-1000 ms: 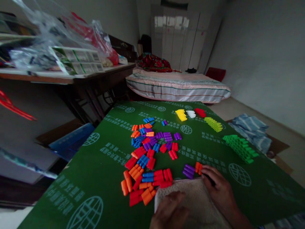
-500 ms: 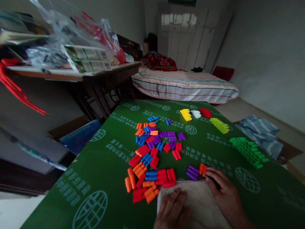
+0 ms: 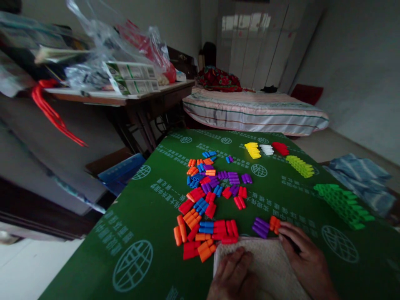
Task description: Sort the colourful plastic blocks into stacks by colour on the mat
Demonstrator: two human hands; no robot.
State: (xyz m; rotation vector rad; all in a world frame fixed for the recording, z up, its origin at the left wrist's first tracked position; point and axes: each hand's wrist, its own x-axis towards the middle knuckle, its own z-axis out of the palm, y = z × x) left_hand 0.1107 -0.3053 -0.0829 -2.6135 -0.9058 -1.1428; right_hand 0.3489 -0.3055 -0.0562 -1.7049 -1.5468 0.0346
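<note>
My left hand [image 3: 233, 273] lies on a beige cloth [image 3: 265, 258] at the near edge of the table, fingers stretched out and holding nothing. Beyond the cloth's right corner, my right hand [image 3: 308, 258] has its thumb and index finger closed at the end of an orange plastic connector piece [image 3: 274, 224]. Touching or nearly touching that piece on its left is a purple connector piece [image 3: 260, 227]. To the left of my hands is a loose spread of red pieces [image 3: 219, 229], orange pieces [image 3: 206, 250], blue pieces [image 3: 201, 205] and purple pieces [image 3: 233, 178].
On the green table [image 3: 168, 266], yellow [image 3: 253, 150], white [image 3: 267, 149], red [image 3: 280, 148], lime [image 3: 300, 166] and green joined blocks [image 3: 342, 204] form a row to the right. A cluttered desk [image 3: 131, 98] stands left; a bed [image 3: 250, 108] is behind.
The whole view has shifted, so everything appears farther right. Both hands keep their places on the table, and the pieces look unmoved.
</note>
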